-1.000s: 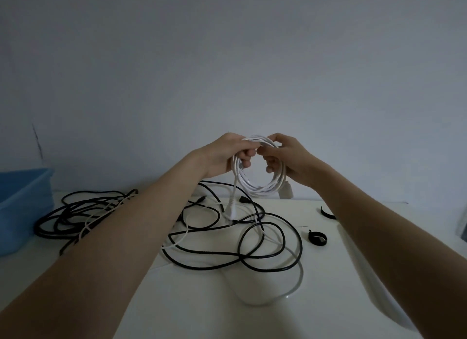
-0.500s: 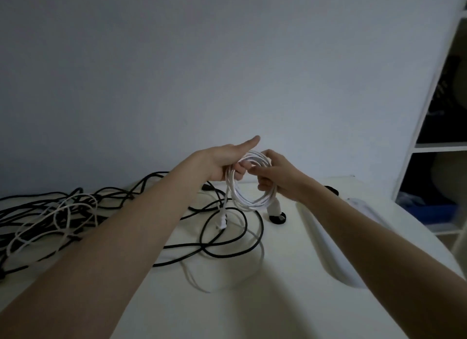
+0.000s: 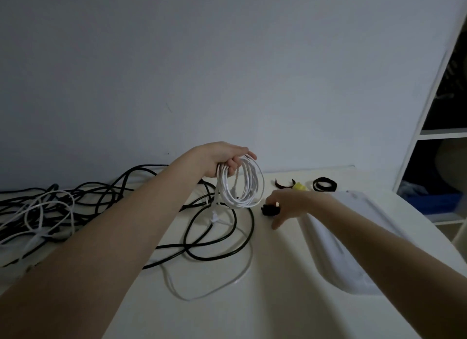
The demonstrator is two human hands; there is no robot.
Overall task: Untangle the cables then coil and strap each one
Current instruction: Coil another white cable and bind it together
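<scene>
My left hand (image 3: 222, 159) grips the top of a coiled white cable (image 3: 249, 187) and holds it up above the table; one white end with a plug (image 3: 214, 216) hangs down from it. My right hand (image 3: 290, 205) is low on the table to the right of the coil, its fingertips pinching a small black strap (image 3: 269, 209). A black cable (image 3: 214, 240) lies in loose loops under the coil. More tangled black and white cables (image 3: 45, 212) are piled at the left.
Further straps lie near the table's back edge: an open black one (image 3: 284, 184), a yellow piece (image 3: 300, 187) and a black ring (image 3: 324, 184). A long white object (image 3: 338, 240) lies under my right forearm. A loose white cable (image 3: 214, 285) loops at the front. Shelving (image 3: 439, 136) stands at right.
My right hand has let go of the white coil and dropped to the table onto the black strap. My left hand alone holds the coil now. The view has swung right.
</scene>
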